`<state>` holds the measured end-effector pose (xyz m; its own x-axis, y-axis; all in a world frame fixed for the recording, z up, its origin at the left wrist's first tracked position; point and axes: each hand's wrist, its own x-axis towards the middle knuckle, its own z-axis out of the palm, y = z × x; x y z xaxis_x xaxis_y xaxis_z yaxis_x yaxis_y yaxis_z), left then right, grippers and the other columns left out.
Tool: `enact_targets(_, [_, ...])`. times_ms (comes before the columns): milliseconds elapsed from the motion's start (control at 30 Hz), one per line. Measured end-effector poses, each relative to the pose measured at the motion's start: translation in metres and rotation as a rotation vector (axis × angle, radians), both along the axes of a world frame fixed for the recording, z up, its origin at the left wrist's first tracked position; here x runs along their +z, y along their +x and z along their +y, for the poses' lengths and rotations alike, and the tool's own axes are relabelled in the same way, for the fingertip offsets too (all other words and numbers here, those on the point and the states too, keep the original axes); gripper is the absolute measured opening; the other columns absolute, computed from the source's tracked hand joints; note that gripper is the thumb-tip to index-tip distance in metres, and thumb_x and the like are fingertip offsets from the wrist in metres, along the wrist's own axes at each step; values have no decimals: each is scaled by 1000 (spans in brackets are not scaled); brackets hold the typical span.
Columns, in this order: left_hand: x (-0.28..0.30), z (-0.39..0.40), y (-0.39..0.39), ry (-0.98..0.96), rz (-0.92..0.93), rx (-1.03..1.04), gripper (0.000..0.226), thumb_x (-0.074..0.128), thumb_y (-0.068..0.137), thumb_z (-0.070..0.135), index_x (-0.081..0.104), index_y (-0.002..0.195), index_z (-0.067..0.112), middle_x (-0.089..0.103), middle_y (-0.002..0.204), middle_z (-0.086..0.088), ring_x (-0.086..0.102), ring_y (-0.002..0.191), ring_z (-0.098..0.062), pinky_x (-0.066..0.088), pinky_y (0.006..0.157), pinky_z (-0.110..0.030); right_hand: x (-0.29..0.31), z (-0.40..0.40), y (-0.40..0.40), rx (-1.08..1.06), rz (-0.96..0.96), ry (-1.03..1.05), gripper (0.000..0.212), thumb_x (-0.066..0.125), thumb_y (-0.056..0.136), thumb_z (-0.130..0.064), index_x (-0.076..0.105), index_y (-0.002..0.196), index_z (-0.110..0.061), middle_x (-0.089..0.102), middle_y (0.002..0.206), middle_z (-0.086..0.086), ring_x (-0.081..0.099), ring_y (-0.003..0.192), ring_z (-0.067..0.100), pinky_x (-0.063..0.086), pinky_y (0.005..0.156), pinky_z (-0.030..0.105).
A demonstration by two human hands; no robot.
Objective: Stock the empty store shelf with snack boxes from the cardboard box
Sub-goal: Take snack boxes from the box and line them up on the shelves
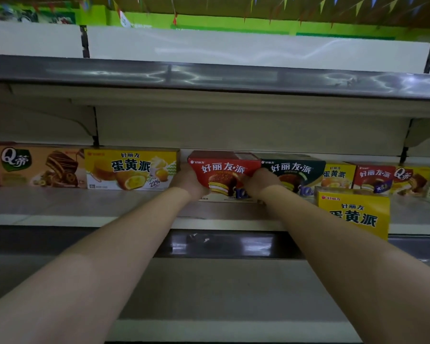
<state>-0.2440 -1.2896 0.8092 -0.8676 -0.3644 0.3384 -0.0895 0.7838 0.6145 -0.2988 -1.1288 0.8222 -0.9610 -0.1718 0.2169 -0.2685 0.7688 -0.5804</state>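
Head view: both arms reach forward to the middle shelf [60, 204]. Left hand [190, 181] and right hand [257, 181] clamp the red snack box [224, 170] from its two ends, fingers wrapped on the sides, box front facing out. Box sits on the shelf, upright, maybe slightly tilted; can't tell if its base is fully down.

Neighbours in the row: to the left, yellow egg-yolk pie box [132, 168], small gap between it and the red one. Further left, orange Q-brand cake box [39, 165]. Directly right, dark green pie box [293, 173], touching or nearly touching the red box, right hand partly covering its lower corner. Then small yellow box [336, 175], small red box [374, 178], another Q-brand box [411, 180], all farther back on the right.

One more yellow box [353, 212] stands at the shelf's front edge, right of the right forearm. Upper shelf [209, 75] holds nothing visible. Cardboard box not in frame.
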Motion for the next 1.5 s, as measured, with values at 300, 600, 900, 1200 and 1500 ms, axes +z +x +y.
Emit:
enact_targets(300, [-2, -4, 8, 2, 21, 40, 43, 65, 90, 17, 52, 130, 12, 59, 130, -12, 55, 119, -28, 40, 89, -27, -15, -2, -9, -29, 90, -84, 57, 38, 100, -49, 48, 124, 2, 60, 123, 21, 59, 112, 35, 41, 81, 32])
enact_targets(600, [5, 20, 25, 191, -22, 132, 108, 74, 80, 22, -4, 154, 17, 46, 139, -12, 51, 122, -31, 46, 99, -41, -8, 0, 10, -69, -44, -301, 75, 53, 95, -46, 24, 139, 7, 49, 138, 21, 50, 125, 34, 41, 95, 34])
enact_targets(900, [55, 116, 72, 215, 349, -221, 78, 57, 92, 21, 8, 151, 32, 37, 147, -7, 51, 121, -24, 44, 96, -30, 52, 40, 73, 209, -65, -746, 13, 47, 96, -14, 53, 88, -5, 58, 88, 13, 56, 78, 23, 44, 65, 30])
enact_targets(1200, [22, 187, 54, 468, -61, -382, 73, 46, 96, 53, 18, 152, 14, 37, 151, -8, 38, 135, -28, 32, 108, -38, 61, 161, 103, -44, 78, 262, 35, 43, 101, -40, 58, 111, -10, 55, 103, 5, 56, 96, 24, 45, 75, 31])
enact_targets(1500, [3, 216, 59, 483, -80, -510, 38, 41, 95, 49, 61, 108, 20, 68, 107, -3, 61, 95, -13, 46, 84, -29, -3, 195, 102, -94, 27, -333, 52, 46, 96, -47, 46, 135, -13, 60, 123, 8, 56, 115, 27, 46, 97, 40])
